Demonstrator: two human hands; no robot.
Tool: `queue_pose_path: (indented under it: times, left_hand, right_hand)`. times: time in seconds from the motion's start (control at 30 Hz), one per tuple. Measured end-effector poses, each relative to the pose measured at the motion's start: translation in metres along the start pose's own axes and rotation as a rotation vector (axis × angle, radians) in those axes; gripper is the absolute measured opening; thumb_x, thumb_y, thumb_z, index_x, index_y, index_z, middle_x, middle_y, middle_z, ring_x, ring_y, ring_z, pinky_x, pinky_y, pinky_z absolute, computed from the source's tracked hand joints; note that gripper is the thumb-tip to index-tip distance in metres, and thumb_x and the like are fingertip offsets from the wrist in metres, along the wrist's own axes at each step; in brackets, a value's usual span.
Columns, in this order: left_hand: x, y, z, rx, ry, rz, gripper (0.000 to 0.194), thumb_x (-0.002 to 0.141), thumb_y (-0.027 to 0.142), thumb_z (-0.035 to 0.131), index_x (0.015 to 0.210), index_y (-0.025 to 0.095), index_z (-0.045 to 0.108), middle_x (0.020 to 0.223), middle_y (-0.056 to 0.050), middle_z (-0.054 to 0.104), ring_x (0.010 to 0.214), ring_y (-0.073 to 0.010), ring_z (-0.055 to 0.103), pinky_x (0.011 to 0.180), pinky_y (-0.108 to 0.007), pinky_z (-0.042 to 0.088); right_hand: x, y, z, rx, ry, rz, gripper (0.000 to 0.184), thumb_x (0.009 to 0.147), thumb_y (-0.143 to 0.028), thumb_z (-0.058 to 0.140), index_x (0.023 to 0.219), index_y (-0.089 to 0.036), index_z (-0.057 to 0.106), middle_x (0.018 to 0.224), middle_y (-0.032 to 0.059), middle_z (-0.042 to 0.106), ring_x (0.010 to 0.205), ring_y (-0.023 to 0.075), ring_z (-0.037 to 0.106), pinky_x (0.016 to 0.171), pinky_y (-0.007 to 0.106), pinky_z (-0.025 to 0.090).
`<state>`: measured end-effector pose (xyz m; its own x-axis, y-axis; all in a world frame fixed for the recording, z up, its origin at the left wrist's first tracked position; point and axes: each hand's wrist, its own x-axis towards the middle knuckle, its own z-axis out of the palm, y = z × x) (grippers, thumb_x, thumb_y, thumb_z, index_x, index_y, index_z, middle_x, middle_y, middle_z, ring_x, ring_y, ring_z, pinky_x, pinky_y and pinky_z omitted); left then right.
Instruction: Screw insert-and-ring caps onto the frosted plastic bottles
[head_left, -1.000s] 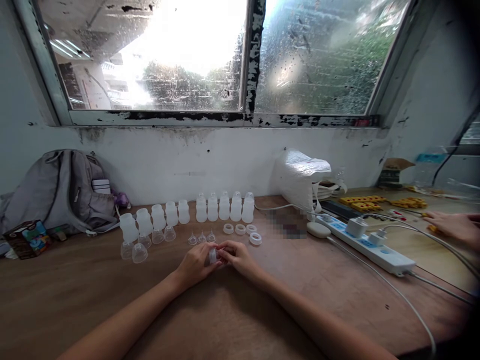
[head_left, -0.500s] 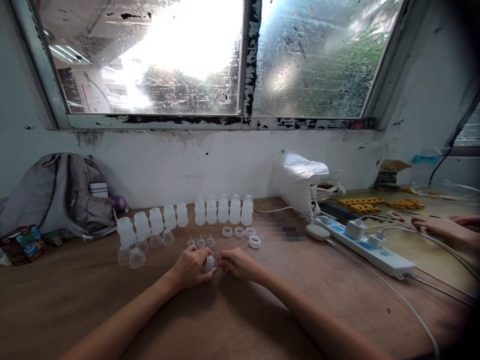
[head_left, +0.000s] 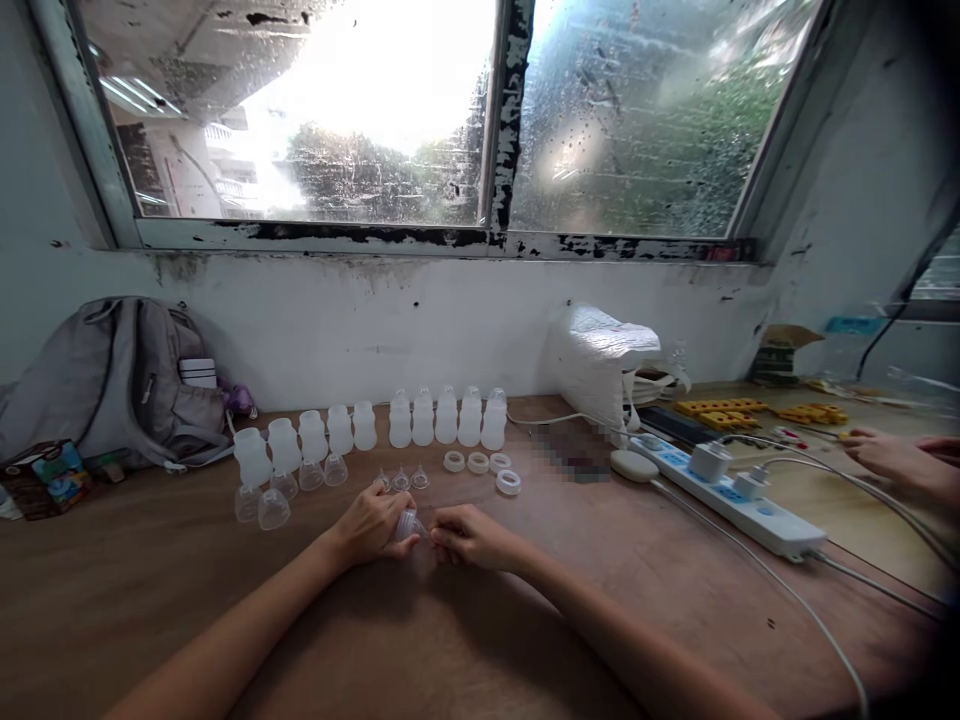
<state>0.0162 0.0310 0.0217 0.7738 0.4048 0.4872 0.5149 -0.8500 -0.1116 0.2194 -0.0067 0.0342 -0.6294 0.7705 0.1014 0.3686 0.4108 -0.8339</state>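
My left hand (head_left: 373, 525) is wrapped round a whitish ribbed screw ring (head_left: 407, 524), held just above the table. From the ring's right side a clear silicone nipple (head_left: 421, 533) sticks out, and the fingers of my right hand (head_left: 466, 537) pinch its tip. Beyond my left hand, several clear bottle nipples (head_left: 401, 480) stand in a short row. Several white screw rings (head_left: 478, 462) lie behind my right hand. Farther back is a row of frosted baby bottles without tops (head_left: 313, 435), with clear dome caps (head_left: 274, 508) in front of them, beside several capped bottles (head_left: 446, 415).
At the left lean a grey backpack (head_left: 112, 380) and a small carton (head_left: 49, 480). To the right lie a power strip (head_left: 772, 520) with chargers and cables, a round white pad (head_left: 634, 464) and a white bag (head_left: 600, 360). Another person's hand (head_left: 892, 460) is at the far right, near yellow parts (head_left: 724, 412).
Both my hands have moved slightly left, with the ring and nipple between them. The nipple shows stretched farther out toward my right fingers. The other person's hand has shifted right.
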Motion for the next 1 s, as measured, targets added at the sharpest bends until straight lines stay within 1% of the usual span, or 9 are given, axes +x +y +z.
queue_pose_path:
  times: [0.27, 0.37, 0.43, 0.5, 0.57, 0.67, 0.8, 0.9, 1.0]
  left_hand:
    - [-0.004, -0.013, -0.005, 0.090, 0.028, 0.162, 0.039, 0.078, 0.051, 0.038, 0.088, 0.015, 0.048, 0.075, -0.004, 0.060, 0.060, -0.0151, 0.056, 0.064, -0.031, 0.039]
    - [-0.007, -0.015, -0.002, 0.037, 0.105, 0.080, 0.036, 0.078, 0.050, 0.042, 0.088, 0.015, 0.045, 0.078, -0.005, 0.059, 0.065, -0.0156, 0.057, 0.064, -0.029, 0.041]
    - [-0.007, -0.013, 0.002, -0.019, 0.148, 0.015, 0.035, 0.078, 0.049, 0.044, 0.089, 0.015, 0.043, 0.081, -0.005, 0.059, 0.070, -0.0157, 0.057, 0.064, -0.028, 0.043]
    - [-0.005, -0.010, 0.004, -0.059, 0.133, 0.036, 0.033, 0.078, 0.048, 0.044, 0.089, 0.016, 0.043, 0.083, -0.005, 0.059, 0.070, -0.0153, 0.057, 0.063, -0.027, 0.043]
    - [-0.003, -0.006, 0.005, -0.063, 0.087, 0.112, 0.031, 0.079, 0.046, 0.043, 0.087, 0.016, 0.043, 0.082, -0.005, 0.059, 0.070, -0.0151, 0.058, 0.063, -0.026, 0.044]
    - [-0.002, -0.003, 0.003, -0.042, 0.053, 0.184, 0.032, 0.080, 0.047, 0.043, 0.089, 0.016, 0.044, 0.084, -0.005, 0.060, 0.073, -0.0160, 0.059, 0.063, -0.027, 0.044]
    - [-0.002, -0.003, 0.000, -0.028, 0.086, 0.140, 0.033, 0.080, 0.046, 0.042, 0.091, 0.015, 0.043, 0.083, -0.005, 0.060, 0.071, -0.0157, 0.060, 0.060, -0.026, 0.045]
    - [-0.003, -0.003, -0.001, -0.018, 0.112, 0.081, 0.031, 0.082, 0.044, 0.040, 0.093, 0.015, 0.043, 0.082, -0.005, 0.060, 0.068, -0.0150, 0.060, 0.059, -0.025, 0.046]
    - [-0.003, -0.002, 0.000, -0.036, 0.092, 0.102, 0.031, 0.082, 0.043, 0.041, 0.095, 0.015, 0.043, 0.085, -0.006, 0.060, 0.071, -0.0149, 0.060, 0.060, -0.024, 0.047]
  right_hand:
    - [0.003, 0.001, 0.003, 0.040, 0.013, 0.022, 0.022, 0.082, -0.031, 0.044, 0.067, -0.015, 0.047, 0.056, -0.0032, 0.051, 0.040, 0.0046, 0.042, 0.036, 0.014, 0.033]
    - [0.008, 0.005, 0.007, 0.088, 0.117, 0.074, 0.026, 0.083, -0.036, 0.040, 0.067, -0.016, 0.043, 0.055, -0.0041, 0.050, 0.035, 0.0037, 0.038, 0.030, 0.014, 0.028]
    - [0.012, 0.006, 0.012, 0.108, 0.184, 0.082, 0.025, 0.083, -0.040, 0.039, 0.072, -0.017, 0.042, 0.058, -0.0046, 0.050, 0.034, 0.0036, 0.038, 0.028, 0.014, 0.026]
    - [0.014, 0.004, 0.016, 0.093, 0.209, 0.044, 0.025, 0.083, -0.042, 0.041, 0.078, -0.018, 0.042, 0.061, -0.0047, 0.051, 0.036, 0.0039, 0.041, 0.031, 0.014, 0.029]
    - [0.014, 0.002, 0.019, 0.042, 0.203, 0.002, 0.026, 0.082, -0.043, 0.043, 0.079, -0.018, 0.043, 0.062, -0.0045, 0.052, 0.038, 0.0041, 0.042, 0.035, 0.015, 0.032]
    - [0.012, -0.001, 0.020, -0.028, 0.203, 0.002, 0.030, 0.083, -0.045, 0.041, 0.073, -0.017, 0.044, 0.057, -0.0045, 0.051, 0.037, 0.0043, 0.040, 0.037, 0.016, 0.031]
    - [0.009, -0.001, 0.018, -0.009, 0.157, 0.041, 0.034, 0.083, -0.048, 0.037, 0.074, -0.016, 0.045, 0.059, -0.0037, 0.051, 0.037, 0.0049, 0.041, 0.036, 0.016, 0.031]
    - [0.009, -0.001, 0.018, -0.079, 0.122, 0.027, 0.033, 0.084, -0.045, 0.038, 0.071, -0.015, 0.048, 0.059, -0.0027, 0.052, 0.040, 0.0057, 0.042, 0.040, 0.017, 0.033]
    - [0.009, 0.001, 0.019, -0.116, 0.127, 0.018, 0.033, 0.084, -0.041, 0.039, 0.067, -0.014, 0.050, 0.055, -0.0031, 0.049, 0.041, 0.0062, 0.042, 0.041, 0.017, 0.032]
